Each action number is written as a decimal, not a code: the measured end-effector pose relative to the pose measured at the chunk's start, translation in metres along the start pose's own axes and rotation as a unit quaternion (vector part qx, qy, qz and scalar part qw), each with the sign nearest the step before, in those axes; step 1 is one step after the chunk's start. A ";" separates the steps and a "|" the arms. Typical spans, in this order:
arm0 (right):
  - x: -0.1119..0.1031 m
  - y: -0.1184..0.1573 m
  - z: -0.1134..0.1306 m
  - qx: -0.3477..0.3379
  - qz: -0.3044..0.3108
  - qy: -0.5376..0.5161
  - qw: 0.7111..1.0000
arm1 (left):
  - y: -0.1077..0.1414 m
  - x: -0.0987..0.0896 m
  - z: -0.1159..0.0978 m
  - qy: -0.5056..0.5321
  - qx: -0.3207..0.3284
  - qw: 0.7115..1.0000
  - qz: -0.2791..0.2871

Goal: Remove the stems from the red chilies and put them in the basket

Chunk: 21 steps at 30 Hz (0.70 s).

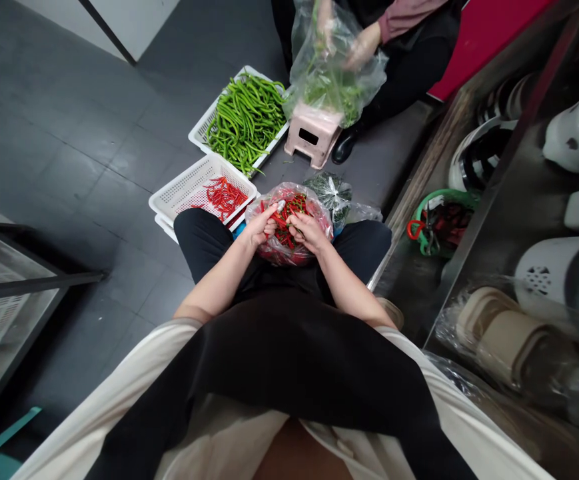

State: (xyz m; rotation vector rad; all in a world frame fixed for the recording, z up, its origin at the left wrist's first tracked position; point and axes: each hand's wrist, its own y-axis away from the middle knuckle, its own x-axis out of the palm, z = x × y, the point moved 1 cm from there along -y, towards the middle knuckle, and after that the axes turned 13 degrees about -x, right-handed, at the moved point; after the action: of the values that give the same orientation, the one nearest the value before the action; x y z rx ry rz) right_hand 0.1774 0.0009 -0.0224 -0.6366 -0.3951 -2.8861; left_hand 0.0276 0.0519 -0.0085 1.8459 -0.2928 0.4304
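Between my knees sits a clear plastic bag (285, 255) full of red chilies (284, 235) with green stems. Over its opening, my left hand (262, 225) is closed around red chilies, a whitish covering on its thumb. My right hand (307, 231) pinches at the stem side of a chili, fingers closed, close to the left. To the left, a white perforated basket (179, 195) holds loose red chilies (225, 197) and rests on another white basket. A tied bag of dark green leaves (333, 197) lies just beyond my right hand.
Farther off, a white basket (200, 132) is heaped with long green chilies (249, 117). A co-worker's hands (362, 48) work in a clear bag of greens (332, 90) on a pink stool (314, 133). Shelving on the right holds a green basket (426, 247) with red-handled scissors (416, 230).
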 end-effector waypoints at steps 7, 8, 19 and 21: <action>0.001 -0.002 0.009 0.064 0.077 0.036 0.994 | 0.007 0.004 0.002 -0.041 0.184 0.978 -0.084; 0.005 -0.002 0.011 0.048 0.080 0.032 0.995 | 0.007 0.005 0.003 -0.029 0.182 0.980 -0.080; 0.004 -0.009 0.008 0.090 -0.057 -0.011 0.994 | 0.046 -0.096 -0.088 -0.143 0.277 0.875 -0.370; -0.003 -0.012 0.004 0.140 -0.086 -0.060 0.985 | 0.055 -0.129 -0.108 -0.269 0.266 0.799 -0.466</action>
State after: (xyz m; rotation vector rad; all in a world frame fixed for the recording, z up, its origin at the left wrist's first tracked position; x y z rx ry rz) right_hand 0.1796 0.0138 -0.0228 -0.7601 -0.8969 -2.8756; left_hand -0.1274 0.1356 0.0125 2.3624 0.4296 -0.7948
